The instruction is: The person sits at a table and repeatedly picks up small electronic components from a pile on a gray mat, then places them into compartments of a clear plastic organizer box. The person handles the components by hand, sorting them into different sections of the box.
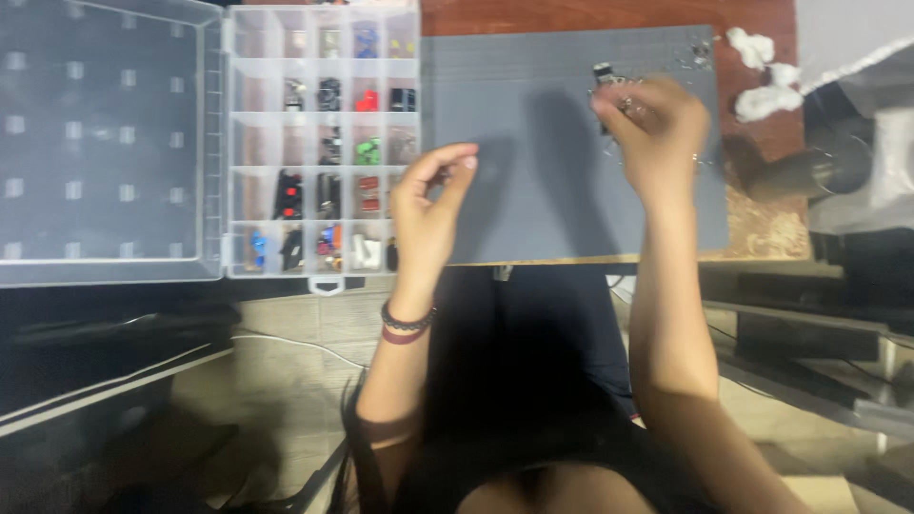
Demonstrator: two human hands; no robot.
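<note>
The right hand [657, 128] is raised over the far right part of a grey mat [543, 162], fingers curled in around a small dark part [604, 74] that juts out at its upper left. Motion blur smears the fingers, so the part's shape is unclear; a glint of metal shows among the fingertips, but what it belongs to cannot be told. The hand hides whatever lies on the mat beneath it.

The left hand [430, 205] hovers over the mat's near left edge, thumb and forefinger pinched close together. Whether anything sits between them is too small and blurred to see. Beaded bracelets [407, 324] circle its wrist.

Left of the mat lies an open clear organiser box [324, 143], its compartments holding small pieces in black, red, green and blue; these are too blurred to identify. Its lid [100, 143] is folded flat to the left, cut off by the frame's edge.

At the mat's far right corner sits a tiny heap of metal bits [697, 52], indistinct. Just beyond it, on the wooden tabletop [762, 228], lie white fluffy tufts [762, 76]. A grey-and-white object [857, 152] at the right edge is partly out of frame and hard to make out. The lower frame is mostly dark, with the person's forearms and dark clothing filling it.
</note>
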